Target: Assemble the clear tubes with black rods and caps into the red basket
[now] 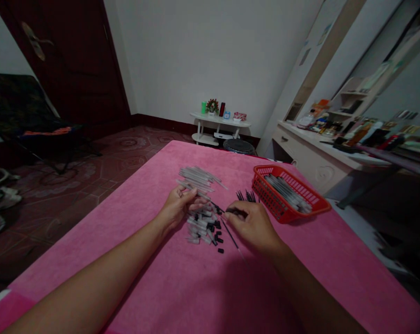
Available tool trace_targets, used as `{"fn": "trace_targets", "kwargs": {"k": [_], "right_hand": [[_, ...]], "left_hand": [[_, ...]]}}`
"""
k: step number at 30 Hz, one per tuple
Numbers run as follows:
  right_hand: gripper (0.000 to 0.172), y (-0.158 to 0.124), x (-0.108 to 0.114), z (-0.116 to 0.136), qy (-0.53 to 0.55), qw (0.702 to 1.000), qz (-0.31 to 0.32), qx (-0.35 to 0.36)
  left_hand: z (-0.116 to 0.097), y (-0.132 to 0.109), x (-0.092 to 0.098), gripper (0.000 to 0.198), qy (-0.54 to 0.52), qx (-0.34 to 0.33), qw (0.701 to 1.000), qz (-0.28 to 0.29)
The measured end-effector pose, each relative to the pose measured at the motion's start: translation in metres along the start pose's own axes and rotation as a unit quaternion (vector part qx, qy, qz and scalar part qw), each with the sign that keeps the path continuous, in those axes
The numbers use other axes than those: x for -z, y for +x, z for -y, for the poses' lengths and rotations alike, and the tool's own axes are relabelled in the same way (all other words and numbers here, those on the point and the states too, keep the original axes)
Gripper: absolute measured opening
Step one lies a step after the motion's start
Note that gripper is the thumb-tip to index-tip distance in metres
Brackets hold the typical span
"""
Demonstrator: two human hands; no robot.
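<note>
My left hand is closed around a slim, pale translucent pen barrel that points toward my right hand. With thumb and fingertips pinched together, my right hand holds a thin black pen refill, its long end slanting down toward me. A short black part shows between the two hands; whether it is joined to the barrel I cannot tell. Under the hands lies a loose heap of small clear caps and black plugs. Beyond my left hand, several more barrels lie in a pile.
A red plastic basket with several grey pens stands on the right of the pink-covered table. Thin black pieces lie beside it. Behind are a low white shelf and, at right, a cluttered dresser.
</note>
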State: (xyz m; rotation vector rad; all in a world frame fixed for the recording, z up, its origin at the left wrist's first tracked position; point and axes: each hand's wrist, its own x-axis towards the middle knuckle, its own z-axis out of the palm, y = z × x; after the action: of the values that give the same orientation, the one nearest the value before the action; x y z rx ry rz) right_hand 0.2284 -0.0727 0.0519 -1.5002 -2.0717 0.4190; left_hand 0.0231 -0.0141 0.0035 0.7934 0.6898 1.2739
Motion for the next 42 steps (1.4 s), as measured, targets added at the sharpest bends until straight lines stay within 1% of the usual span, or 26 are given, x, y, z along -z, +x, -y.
{"fn": "trace_targets", "kwargs": {"k": [5,8,10,12,14,17,18,20,21,22,23,24,26,28,29,31,32,34,37,38,40,42], "right_hand": [[0.018,0.0,0.011,0.006,-0.034,0.998,0.01,0.047],[0.017,0.001,0.018,0.008,-0.044,0.996,0.019,0.076],[0.016,0.001,0.019,0.007,-0.03,0.996,0.02,0.081],[0.016,0.001,0.016,0.005,-0.007,0.998,0.016,0.068],[0.015,0.0,0.008,0.005,0.021,0.999,0.014,0.043],[0.013,0.0,-0.002,0.007,0.102,0.995,-0.011,0.008],[0.014,0.0,-0.004,0.008,0.142,0.989,-0.033,-0.001],[0.022,0.002,-0.003,0.007,0.216,0.972,-0.085,-0.022],[0.028,0.003,-0.001,0.005,0.237,0.966,-0.101,-0.032],[0.032,0.004,0.001,0.002,0.237,0.965,-0.105,-0.042],[0.033,0.004,0.003,-0.001,0.214,0.971,-0.093,-0.052],[0.031,0.004,0.004,-0.004,0.167,0.982,-0.067,-0.061],[0.021,0.003,0.003,-0.008,0.03,0.996,0.016,-0.078],[0.017,0.001,0.0,-0.009,-0.096,0.986,0.097,-0.092],[0.017,-0.001,-0.001,-0.008,-0.135,0.978,0.126,-0.095],[0.017,-0.002,-0.004,-0.008,-0.178,0.967,0.156,-0.089],[0.018,-0.003,-0.004,-0.009,-0.195,0.964,0.159,-0.087],[0.021,-0.001,-0.002,-0.012,-0.238,0.956,0.145,-0.098],[0.02,0.002,0.001,-0.017,-0.297,0.943,0.09,-0.12],[0.019,0.002,0.001,-0.017,-0.299,0.945,0.07,-0.115],[0.015,0.003,-0.001,-0.016,-0.269,0.958,0.045,-0.087],[0.012,0.002,-0.007,-0.012,-0.21,0.975,0.046,-0.061]], "left_hand": [[-0.003,0.0,0.001,0.033,0.007,0.006,1.0,0.024],[-0.004,-0.001,-0.002,0.03,0.016,0.017,1.0,0.015],[-0.004,-0.003,-0.004,0.029,0.025,0.024,0.999,0.01],[-0.003,-0.006,-0.007,0.03,0.037,0.026,0.999,0.022],[0.0,-0.009,-0.011,0.03,0.044,0.03,0.998,0.045],[0.003,-0.013,-0.017,0.028,0.029,0.051,0.996,0.071],[0.003,-0.012,-0.017,0.025,0.014,0.059,0.996,0.069],[0.001,-0.009,-0.015,0.015,-0.036,0.062,0.997,0.038],[-0.001,-0.006,-0.013,0.009,-0.07,0.058,0.996,0.007],[-0.003,-0.003,-0.01,0.007,-0.112,0.043,0.992,-0.035],[-0.006,0.0,-0.007,0.011,-0.149,0.038,0.986,-0.07],[-0.01,0.003,-0.004,0.016,-0.179,0.044,0.978,-0.098],[-0.016,0.006,0.0,0.025,-0.225,0.058,0.963,-0.135],[-0.021,0.007,0.001,0.029,-0.255,0.064,0.952,-0.158],[-0.022,0.007,0.001,0.029,-0.263,0.065,0.948,-0.165],[-0.023,0.006,-0.001,0.03,-0.266,0.068,0.946,-0.17],[-0.022,0.005,-0.001,0.029,-0.263,0.069,0.948,-0.167],[-0.02,0.005,-0.001,0.025,-0.253,0.069,0.952,-0.156],[-0.014,0.006,0.001,0.018,-0.234,0.071,0.96,-0.135],[-0.013,0.006,0.002,0.018,-0.229,0.072,0.962,-0.131],[-0.011,0.006,0.004,0.02,-0.223,0.074,0.964,-0.125],[-0.011,0.006,0.004,0.023,-0.223,0.072,0.964,-0.129]]}}
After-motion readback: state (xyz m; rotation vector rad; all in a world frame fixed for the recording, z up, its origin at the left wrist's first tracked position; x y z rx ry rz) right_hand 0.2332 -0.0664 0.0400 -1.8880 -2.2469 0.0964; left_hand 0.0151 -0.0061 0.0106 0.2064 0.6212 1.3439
